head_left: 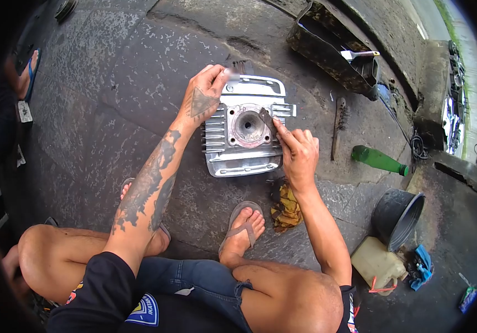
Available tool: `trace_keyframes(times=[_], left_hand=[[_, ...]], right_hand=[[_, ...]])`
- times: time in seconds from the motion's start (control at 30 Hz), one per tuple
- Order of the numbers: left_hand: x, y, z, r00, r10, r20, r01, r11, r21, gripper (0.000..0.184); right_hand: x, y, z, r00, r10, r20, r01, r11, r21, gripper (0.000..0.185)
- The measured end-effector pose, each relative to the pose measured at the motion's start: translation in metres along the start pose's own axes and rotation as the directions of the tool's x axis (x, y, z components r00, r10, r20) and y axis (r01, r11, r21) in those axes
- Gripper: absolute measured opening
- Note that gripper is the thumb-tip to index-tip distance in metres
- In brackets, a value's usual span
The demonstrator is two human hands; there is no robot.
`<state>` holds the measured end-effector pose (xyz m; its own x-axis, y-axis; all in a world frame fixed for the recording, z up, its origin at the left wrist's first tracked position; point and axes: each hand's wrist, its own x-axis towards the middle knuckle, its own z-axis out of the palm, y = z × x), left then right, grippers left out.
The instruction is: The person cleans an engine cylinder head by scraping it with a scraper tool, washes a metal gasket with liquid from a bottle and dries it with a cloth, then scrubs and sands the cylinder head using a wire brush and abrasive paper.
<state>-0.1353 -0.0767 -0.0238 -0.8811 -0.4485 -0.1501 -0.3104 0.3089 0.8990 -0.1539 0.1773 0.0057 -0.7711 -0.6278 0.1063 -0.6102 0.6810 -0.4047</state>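
Observation:
A finned silver metal engine cylinder head (244, 161) lies on the dark ground in front of me. Its round combustion chamber faces up, with a dull grey, stained ring around it. At its upper left corner, my left hand (202, 97) is closed with thumb and fingers on the edge; a blurred patch hides part of the fingertips. From the right, my right hand (300, 155) grips a small flat dark metal scraper (267, 118), index finger stretched along it. The scraper's tip rests at the right rim of the chamber.
A grimy dark trough (327, 53) holds a paintbrush (360, 54). To the right are a wire brush (339, 127), a green bottle (380, 160), a black bucket (396, 219) and a pale jerrycan (380, 261). A yellowish crumpled bundle (287, 210) lies by my foot.

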Motion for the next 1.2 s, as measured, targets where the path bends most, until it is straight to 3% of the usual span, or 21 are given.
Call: trace_keyframes(times=[0.07, 0.2, 0.27, 0.43, 0.53, 0.67, 0.77, 0.87, 1.0, 1.2], left_hand=[[0.004, 0.001, -0.002, 1.0, 0.006, -0.006, -0.006, 1.0, 0.02, 0.031], [0.001, 0.001, 0.001, 0.998, 0.051, -0.036, -0.051, 0.999, 0.016, 0.031], [0.002, 0.003, 0.0, 1.0, 0.008, -0.01, -0.008, 1.0, -0.001, 0.031], [0.001, 0.0, 0.001, 0.997, 0.054, -0.05, -0.054, 0.999, 0.0, 0.03], [0.002, 0.001, -0.001, 1.0, 0.021, -0.014, -0.021, 1.0, 0.015, 0.03], [0.001, -0.001, 0.001, 0.997, 0.057, -0.058, -0.057, 0.998, 0.01, 0.032], [0.002, -0.001, 0.001, 0.999, 0.038, -0.028, -0.038, 0.999, 0.009, 0.031], [0.003, -0.001, 0.0, 0.998, 0.048, -0.036, -0.049, 0.999, -0.007, 0.031], [0.002, 0.0, 0.0, 0.999, 0.029, -0.039, -0.029, 1.0, -0.008, 0.032], [0.001, 0.001, 0.002, 0.997, 0.048, -0.067, -0.049, 0.999, -0.005, 0.032]], right_hand=[[0.0, -0.002, 0.001, 1.0, -0.005, -0.03, 0.005, 1.0, 0.007, 0.047], [-0.009, -0.005, -0.004, 0.994, -0.057, 0.088, 0.06, 0.998, -0.034, 0.045], [0.005, 0.001, -0.003, 0.999, 0.015, -0.033, -0.018, 0.997, -0.08, 0.043], [-0.01, -0.011, -0.001, 0.999, -0.03, 0.035, 0.031, 0.999, -0.032, 0.045], [-0.004, -0.005, -0.003, 1.0, 0.022, 0.014, -0.02, 0.993, -0.117, 0.047], [-0.013, -0.016, -0.003, 0.998, -0.038, 0.046, 0.041, 0.998, -0.047, 0.045], [0.007, -0.002, -0.002, 0.999, 0.035, -0.02, -0.038, 0.99, -0.135, 0.046], [0.004, -0.008, 0.006, 0.999, -0.026, -0.03, 0.024, 0.998, -0.053, 0.046], [0.012, -0.003, 0.007, 0.996, -0.044, -0.076, 0.036, 0.994, -0.101, 0.044], [0.003, -0.001, 0.005, 1.0, -0.019, -0.021, 0.017, 0.996, -0.09, 0.043]])
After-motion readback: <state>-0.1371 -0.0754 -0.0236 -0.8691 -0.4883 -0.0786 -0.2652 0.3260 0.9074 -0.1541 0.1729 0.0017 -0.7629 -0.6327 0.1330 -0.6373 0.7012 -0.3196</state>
